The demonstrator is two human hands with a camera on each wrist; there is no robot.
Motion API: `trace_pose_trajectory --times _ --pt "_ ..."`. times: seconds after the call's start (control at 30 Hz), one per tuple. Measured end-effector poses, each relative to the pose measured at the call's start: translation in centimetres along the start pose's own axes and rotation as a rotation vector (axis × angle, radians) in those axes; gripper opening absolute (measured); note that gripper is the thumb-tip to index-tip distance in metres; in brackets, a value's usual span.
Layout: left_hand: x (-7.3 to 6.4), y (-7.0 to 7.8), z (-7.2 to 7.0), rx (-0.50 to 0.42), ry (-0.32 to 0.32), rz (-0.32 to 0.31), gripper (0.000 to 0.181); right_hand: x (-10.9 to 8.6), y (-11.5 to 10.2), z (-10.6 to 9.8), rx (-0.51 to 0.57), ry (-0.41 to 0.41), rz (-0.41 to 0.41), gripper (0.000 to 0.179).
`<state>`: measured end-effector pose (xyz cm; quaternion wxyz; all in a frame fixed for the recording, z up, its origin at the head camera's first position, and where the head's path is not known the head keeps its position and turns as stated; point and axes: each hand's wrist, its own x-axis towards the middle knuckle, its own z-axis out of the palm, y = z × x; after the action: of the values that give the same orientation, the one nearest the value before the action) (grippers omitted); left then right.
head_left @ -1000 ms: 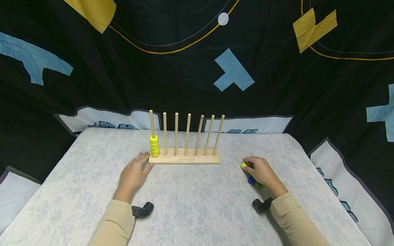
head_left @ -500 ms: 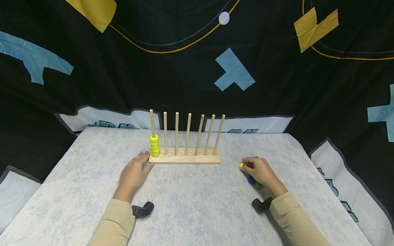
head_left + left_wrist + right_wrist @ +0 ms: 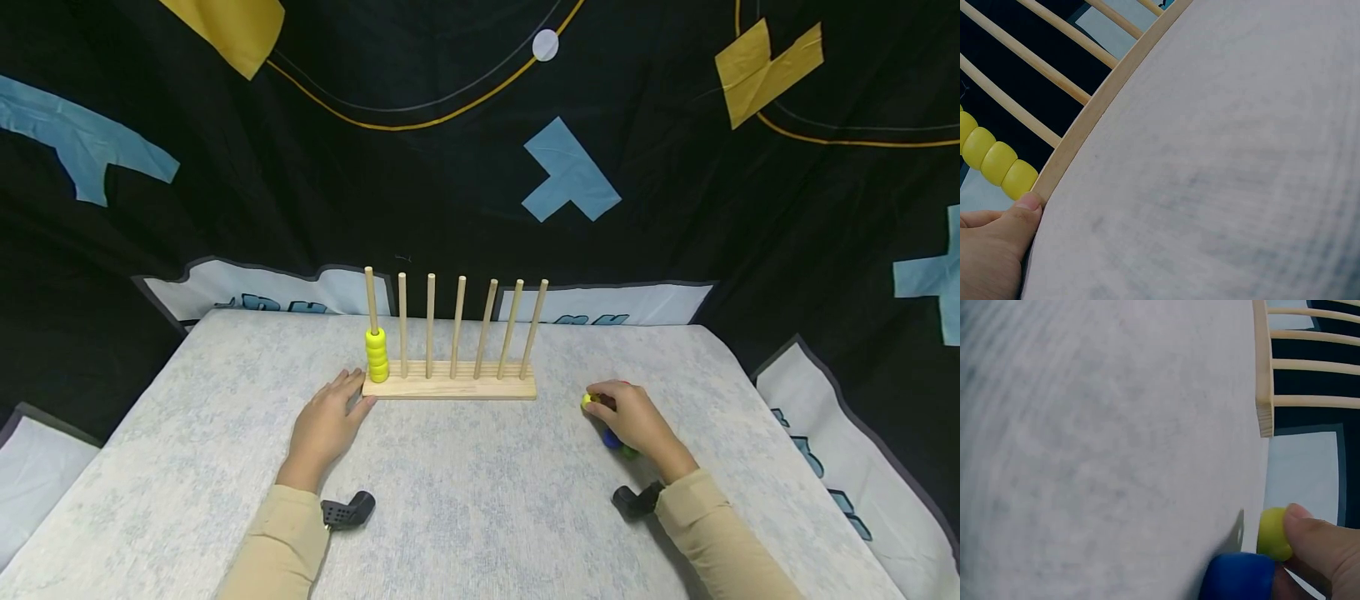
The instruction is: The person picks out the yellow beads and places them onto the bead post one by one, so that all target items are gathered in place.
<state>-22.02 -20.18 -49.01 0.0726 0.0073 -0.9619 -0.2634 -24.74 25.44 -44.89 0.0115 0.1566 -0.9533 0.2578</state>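
Observation:
A wooden peg stand (image 3: 450, 387) with a row of several upright pegs stands towards the back of the table. Several yellow beads (image 3: 377, 357) are stacked on its leftmost peg; the other pegs are bare. My left hand (image 3: 322, 433) holds the stand's left end, thumb at the front corner of the base, as the left wrist view shows near the lowest yellow bead (image 3: 1019, 178). To the right of the stand, my right hand (image 3: 633, 421) pinches a yellow bead (image 3: 1274, 534) between thumb and fingers. Close under that hand lie a blue bead (image 3: 611, 439) and a green bead (image 3: 629, 452), both partly hidden.
A pale patterned cloth (image 3: 480, 517) covers the table. Behind it hangs a black curtain (image 3: 420, 200) with blue and yellow shapes. A bit of red shows behind the right hand's knuckles, mostly hidden. Each wrist carries a black camera mount (image 3: 348, 511).
My right hand has shifted slightly left with the yellow bead, which stands a little further from the blue and green beads. The left hand and the peg stand have stayed in place.

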Motion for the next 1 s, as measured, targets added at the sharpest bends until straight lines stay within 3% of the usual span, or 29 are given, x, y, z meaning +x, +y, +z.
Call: trace_pose_trajectory --times 0.2,0.37,0.73,1.0 --pt "0.1 0.0 -0.1 -0.002 -0.006 0.001 0.057 -0.1 -1.0 0.1 0.030 0.083 -0.059 0.033" --pt "0.1 -0.1 -0.1 -0.004 -0.010 0.004 0.057 0.0 -2.8 -0.1 0.053 0.107 -0.109 0.031" --pt "0.2 -0.1 -0.1 0.000 -0.008 0.012 0.057 -0.1 -7.9 0.0 0.132 0.073 -0.228 0.027" --pt "0.1 -0.1 0.1 -0.003 -0.003 0.002 0.058 -0.2 -11.2 1.1 0.226 -0.008 -0.282 0.025"
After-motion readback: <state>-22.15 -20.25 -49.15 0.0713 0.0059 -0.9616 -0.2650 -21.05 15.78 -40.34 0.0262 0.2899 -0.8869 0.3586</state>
